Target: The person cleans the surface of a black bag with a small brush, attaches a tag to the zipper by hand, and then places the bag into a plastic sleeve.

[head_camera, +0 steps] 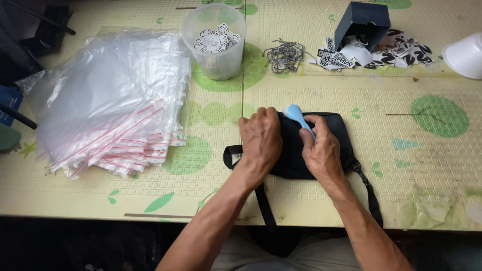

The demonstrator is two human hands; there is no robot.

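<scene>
Bench (301,200) is carrying a stack of clear zip bags (108,100) at left. Black pouch (293,150) is lying near the front edge (strap trailing off). Left hand (260,140) is pressing flat on it; right hand (321,150) is gripping a light-blue brush (297,116).

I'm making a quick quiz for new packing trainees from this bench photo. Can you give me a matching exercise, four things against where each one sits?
Things:
1. stack of clear zip bags
2. black pouch
3. dark blue box
4. clear plastic cup

Places:
A. tipped over at the far right, printed tags spilling out
B. under both hands, near the table's front edge
C. on the left side of the table
D. upright at the far middle, holding cut-out tags

Pairs: 1-C, 2-B, 3-A, 4-D
</scene>
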